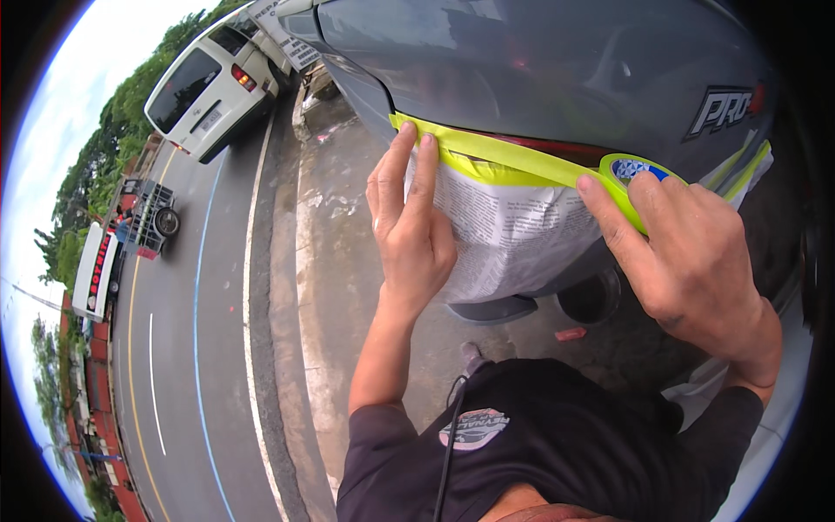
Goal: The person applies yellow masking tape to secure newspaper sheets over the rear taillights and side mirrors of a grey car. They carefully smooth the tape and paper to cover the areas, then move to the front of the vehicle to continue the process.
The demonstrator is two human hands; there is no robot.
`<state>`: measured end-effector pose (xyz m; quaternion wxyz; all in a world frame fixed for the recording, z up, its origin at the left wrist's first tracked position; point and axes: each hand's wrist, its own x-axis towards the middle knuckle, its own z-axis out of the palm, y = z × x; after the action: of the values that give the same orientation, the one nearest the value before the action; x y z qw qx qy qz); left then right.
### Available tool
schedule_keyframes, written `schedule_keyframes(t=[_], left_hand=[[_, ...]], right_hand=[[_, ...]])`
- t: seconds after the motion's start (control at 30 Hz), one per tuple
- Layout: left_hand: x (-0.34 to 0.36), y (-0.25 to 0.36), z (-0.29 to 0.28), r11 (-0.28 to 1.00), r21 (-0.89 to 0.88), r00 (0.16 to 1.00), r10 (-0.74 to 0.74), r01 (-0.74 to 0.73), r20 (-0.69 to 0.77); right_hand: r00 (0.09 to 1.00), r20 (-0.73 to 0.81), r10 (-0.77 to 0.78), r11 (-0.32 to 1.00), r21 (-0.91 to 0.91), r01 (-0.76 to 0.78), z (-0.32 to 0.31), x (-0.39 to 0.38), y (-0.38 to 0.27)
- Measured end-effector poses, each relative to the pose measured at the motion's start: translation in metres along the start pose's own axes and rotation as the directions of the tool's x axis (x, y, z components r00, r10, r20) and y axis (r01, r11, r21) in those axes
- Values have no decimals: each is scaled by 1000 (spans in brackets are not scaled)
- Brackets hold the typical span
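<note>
In front of me is a grey car panel (522, 61) with a sheet of newspaper (496, 230) hanging over its lower part. A strip of yellow-green masking tape (509, 157) stretches across, above the paper's taped top edge and near a red light strip. My left hand (413, 217) presses two outstretched fingertips on the strip's left end, by the panel's edge; its other fingers are partly bent. My right hand (687, 244) grips the roll of masking tape (615, 190), from which the strip runs. The roll's core shows a blue label. Part of the roll is hidden behind my fingers.
More taped paper (750, 174) covers the panel at the right. Under the car lies a red piece (571, 334) on the wet pavement. To my left runs a road (187, 287) with a white van (209, 91) and a three-wheeled vehicle (155, 213).
</note>
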<state>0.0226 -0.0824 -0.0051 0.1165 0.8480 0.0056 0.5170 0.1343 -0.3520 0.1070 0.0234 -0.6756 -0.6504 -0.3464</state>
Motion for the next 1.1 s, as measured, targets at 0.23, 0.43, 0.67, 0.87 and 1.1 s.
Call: schedule_keyframes(t=[0.23, 0.43, 0.67, 0.87, 1.1], left_hand=[[7, 3, -11, 995, 94, 996, 14, -22, 91], [11, 13, -11, 979, 200, 998, 19, -31, 62], [14, 22, -13, 963, 259, 993, 51, -77, 106], [13, 20, -15, 981, 190, 994, 25, -45, 104], [20, 39, -30, 962, 265, 974, 7, -68, 226]], right_hand=[[1000, 2, 11, 1000, 17, -11, 7, -3, 7], [1000, -16, -20, 1000, -25, 19, 1, -2, 6], [991, -75, -112, 987, -125, 102, -5, -9, 5], [999, -23, -32, 999, -24, 32, 9, -9, 20], [999, 51, 11, 1000, 9, -11, 16, -12, 25]])
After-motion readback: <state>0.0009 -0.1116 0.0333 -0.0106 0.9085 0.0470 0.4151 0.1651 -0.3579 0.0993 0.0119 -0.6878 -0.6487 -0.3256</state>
